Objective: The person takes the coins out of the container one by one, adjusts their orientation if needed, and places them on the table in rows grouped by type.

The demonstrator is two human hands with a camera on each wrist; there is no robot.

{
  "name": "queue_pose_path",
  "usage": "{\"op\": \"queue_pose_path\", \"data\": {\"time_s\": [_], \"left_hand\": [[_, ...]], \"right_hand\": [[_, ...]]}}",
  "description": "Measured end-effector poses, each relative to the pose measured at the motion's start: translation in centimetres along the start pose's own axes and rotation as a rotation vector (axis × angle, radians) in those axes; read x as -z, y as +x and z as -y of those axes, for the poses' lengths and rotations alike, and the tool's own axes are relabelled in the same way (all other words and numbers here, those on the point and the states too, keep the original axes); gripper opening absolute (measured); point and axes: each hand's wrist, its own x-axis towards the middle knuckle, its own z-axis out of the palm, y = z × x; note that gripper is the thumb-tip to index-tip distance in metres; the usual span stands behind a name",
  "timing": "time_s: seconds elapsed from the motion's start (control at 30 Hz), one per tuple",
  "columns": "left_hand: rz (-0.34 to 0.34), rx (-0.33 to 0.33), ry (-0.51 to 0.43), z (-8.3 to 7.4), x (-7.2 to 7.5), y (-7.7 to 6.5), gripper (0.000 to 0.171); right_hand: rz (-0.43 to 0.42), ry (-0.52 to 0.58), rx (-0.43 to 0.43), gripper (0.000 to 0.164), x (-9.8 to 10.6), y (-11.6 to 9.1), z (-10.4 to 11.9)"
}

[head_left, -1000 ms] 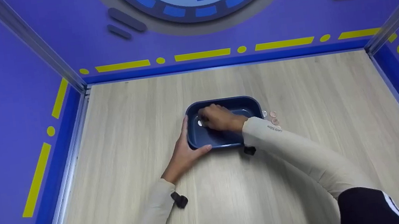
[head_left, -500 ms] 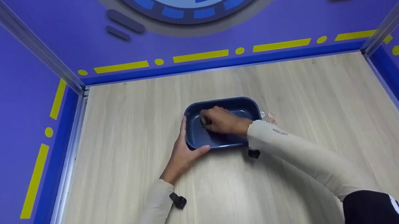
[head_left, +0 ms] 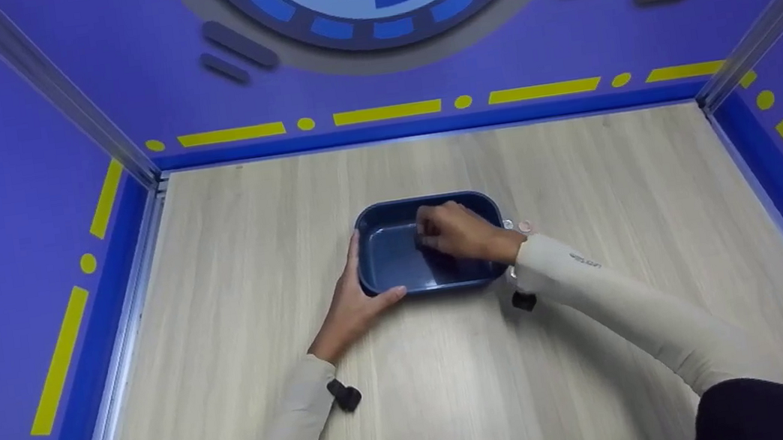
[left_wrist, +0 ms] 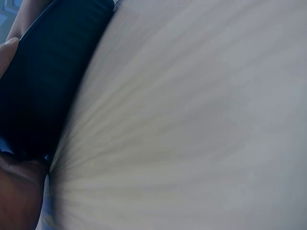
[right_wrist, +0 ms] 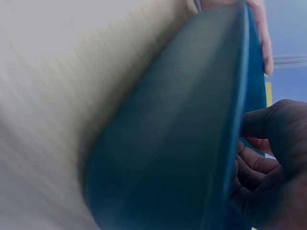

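A dark blue rectangular dish (head_left: 397, 264) with rounded corners stands on the table. My left hand (head_left: 352, 305) grips its near left corner, thumb on the front rim and fingers along the left wall. Over the inside of the dish is my right hand (head_left: 461, 231), fingers curled in and fingertips drawn together in a pinch on a coin that the fingers hide. In the right wrist view the curled fingers (right_wrist: 256, 165) show just past the dish's rim. Two small coins (head_left: 525, 226) lie on the table just right of the dish.
Pale wood-grain tabletop (head_left: 249, 231) surrounds the dish. Blue printed panels (head_left: 374, 86) close off the back and both sides, joined by metal corner posts. One more shiny round piece (head_left: 513, 273) peeks out beside the right sleeve, near the dish's front right corner.
The coin seen earlier by the right fingertips in the dish no longer shows. My right hand has drawn back to the right inside the dish. The left hand keeps its grip.
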Motion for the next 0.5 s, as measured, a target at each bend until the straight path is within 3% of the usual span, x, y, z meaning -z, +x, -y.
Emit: {"op": "queue_pose_path", "data": {"time_s": [0.17,0.37,0.5], "left_hand": [[-0.004,-0.009,0.004,0.1,0.1,0.1,0.131],[-0.009,-0.008,0.010,0.1,0.0,0.1,0.133],[-0.006,-0.008,0.025,0.0,-0.1,0.0,0.131]], "right_hand": [[-0.072,0.027,0.043,0.010,0.4,-0.7,-2.3],[-0.068,0.035,-0.026,0.007,2.8,-2.4,-0.2],[-0.094,0.031,-0.049,0.006,3.8,-3.4,-0.4]]}}
